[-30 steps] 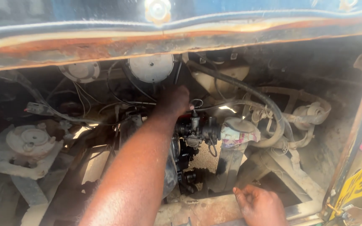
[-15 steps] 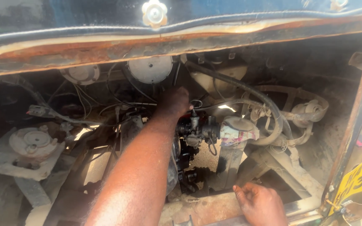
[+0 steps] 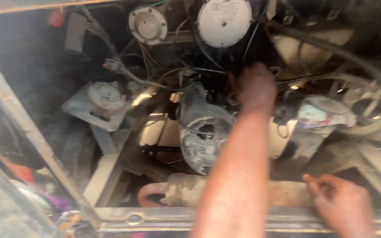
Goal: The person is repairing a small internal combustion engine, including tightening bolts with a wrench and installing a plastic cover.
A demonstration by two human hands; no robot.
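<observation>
The whole view is smeared by motion. The left hand [image 3: 255, 86] reaches deep among the engine parts, its fingertips hidden in shadow — what they touch cannot be told. The right hand [image 3: 342, 206], at the metal sill [image 3: 155, 217], is cut off by the bottom edge — its grip unclear.

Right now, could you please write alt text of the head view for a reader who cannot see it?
A person's left hand reaches deep into a dusty engine bay, among hoses and wires beside a grey engine. The right hand rests on the lower metal edge.
</observation>
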